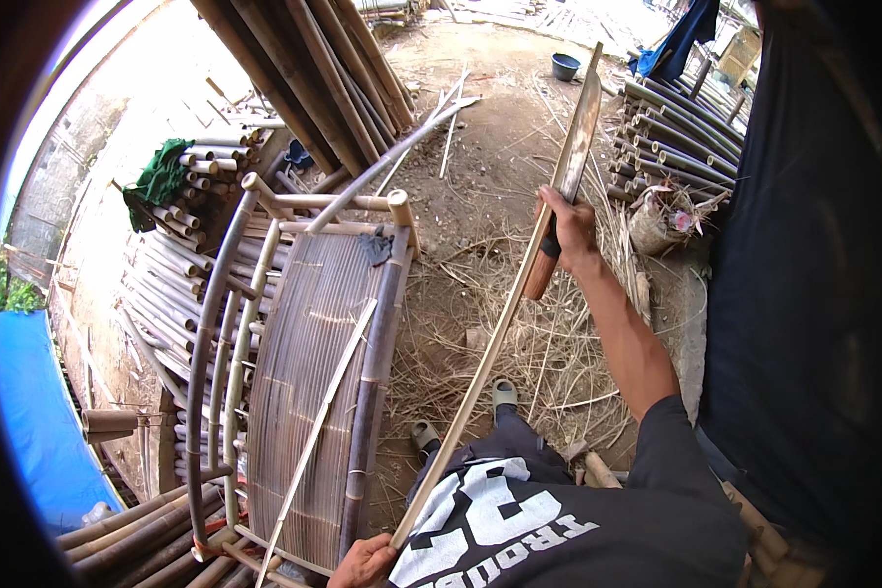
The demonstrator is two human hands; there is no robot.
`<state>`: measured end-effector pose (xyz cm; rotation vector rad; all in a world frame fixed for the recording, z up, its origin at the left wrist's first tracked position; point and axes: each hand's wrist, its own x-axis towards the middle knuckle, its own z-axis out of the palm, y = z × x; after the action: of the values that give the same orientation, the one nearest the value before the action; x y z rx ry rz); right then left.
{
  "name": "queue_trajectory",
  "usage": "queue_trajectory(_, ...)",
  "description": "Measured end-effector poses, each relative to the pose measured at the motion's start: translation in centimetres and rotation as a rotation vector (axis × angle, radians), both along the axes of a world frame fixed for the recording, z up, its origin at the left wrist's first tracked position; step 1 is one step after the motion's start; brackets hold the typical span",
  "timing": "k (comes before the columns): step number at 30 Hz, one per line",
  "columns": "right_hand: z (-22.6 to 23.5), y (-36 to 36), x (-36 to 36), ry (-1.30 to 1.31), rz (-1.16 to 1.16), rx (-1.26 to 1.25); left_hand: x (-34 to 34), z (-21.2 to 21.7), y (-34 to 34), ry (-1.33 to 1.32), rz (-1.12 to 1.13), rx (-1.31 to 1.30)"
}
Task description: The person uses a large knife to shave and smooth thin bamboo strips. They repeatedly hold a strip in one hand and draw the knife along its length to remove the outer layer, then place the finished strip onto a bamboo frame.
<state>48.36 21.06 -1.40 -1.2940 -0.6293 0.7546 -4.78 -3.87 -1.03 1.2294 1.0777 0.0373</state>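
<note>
A long, thin bamboo strip [480,377] runs slantwise from low in front of my body up toward the far right. At its lower end, my left hand [364,563] is closed around it. My right hand [570,231] grips a machete [580,132] near where its blade meets the wooden handle, with the thumb against the strip. The blade points away from me and lies alongside the strip. To the left stands a bamboo bench [308,392] with a slatted seat; another pale strip [328,416] and a dark grey cloth [375,247] lie on it.
Bamboo shavings [558,363] litter the ground around my feet. Stacked bamboo poles [691,142] lie at far right, more poles [161,294] behind the bench, and thick upright poles [308,78] rise beyond it. A dark bucket [565,67] sits far off; black sheeting [794,294] hangs at right.
</note>
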Motion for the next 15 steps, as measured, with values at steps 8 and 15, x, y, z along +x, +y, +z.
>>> queue_trajectory(8, -0.2, -4.5, -13.4, 0.096, 0.405, -0.123, 15.0, -0.3, 12.9, -0.716, 0.227, -0.165)
queue_trajectory(15, -0.4, -7.1, -12.4, -1.261, 0.458, 0.006, 18.5, 0.5, 16.0, -0.463, 0.476, 0.019)
